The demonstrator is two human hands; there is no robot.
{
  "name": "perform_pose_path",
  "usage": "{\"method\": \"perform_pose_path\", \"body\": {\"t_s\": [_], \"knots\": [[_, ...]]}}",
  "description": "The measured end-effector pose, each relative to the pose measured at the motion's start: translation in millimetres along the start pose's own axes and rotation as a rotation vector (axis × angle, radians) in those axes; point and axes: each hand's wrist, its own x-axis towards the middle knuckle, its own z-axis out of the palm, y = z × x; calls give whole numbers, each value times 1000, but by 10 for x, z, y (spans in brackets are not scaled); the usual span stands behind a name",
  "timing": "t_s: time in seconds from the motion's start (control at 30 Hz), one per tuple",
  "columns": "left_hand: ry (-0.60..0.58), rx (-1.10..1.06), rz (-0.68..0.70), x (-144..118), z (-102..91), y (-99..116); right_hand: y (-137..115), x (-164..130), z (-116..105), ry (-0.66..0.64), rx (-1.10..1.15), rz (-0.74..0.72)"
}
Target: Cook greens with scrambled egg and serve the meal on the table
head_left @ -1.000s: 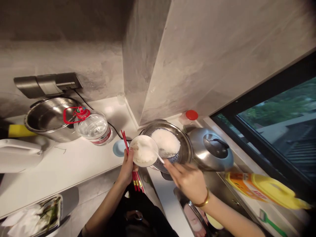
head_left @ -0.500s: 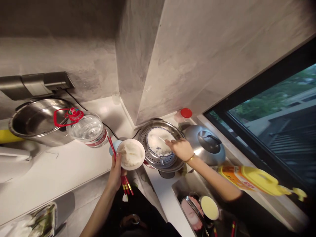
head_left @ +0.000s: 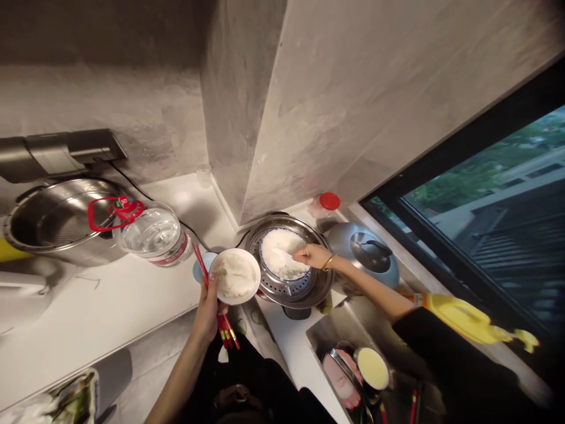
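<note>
Gripping a white bowl (head_left: 235,275) of rice together with red chopsticks (head_left: 217,306), the left hand (head_left: 208,311) is closed around both, bowl held above the edge of the white surface (head_left: 106,306). Just right of it, a steel steamer pot (head_left: 289,288) holds a dish of rice (head_left: 283,261). The right hand (head_left: 311,255) is over that dish, fingers pinched on a white spoon (head_left: 282,254) whose tip rests in the rice. A steel lid (head_left: 364,254) lies further right.
</note>
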Motion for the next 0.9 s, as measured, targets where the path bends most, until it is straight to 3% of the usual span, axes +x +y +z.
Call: {"method": "perform_pose_path", "body": {"t_s": [0.2,0.33,0.43,0.57,0.67,0.73,0.8,0.9], "knots": [[1,8,13,24,38,29,130,79,-25,-122,248,-32],[-2,31,18,42,55,39,167,37,-77,-142,492,60],[-19,40,30,59,88,38,161,-94,-173,-87,580,125],[-71,28,16,87,207,10,-15,-375,-370,51,604,100],[-96,-23,-5,93,343,-28,-321,-588,-417,197,536,24],[-124,-62,-13,79,435,-50,-578,-702,-309,330,426,-13],[-152,-82,-17,51,515,-62,-827,-782,-84,509,207,-31],[-150,-68,-20,-1,595,-64,-1104,-848,346,749,-322,-38]]}}
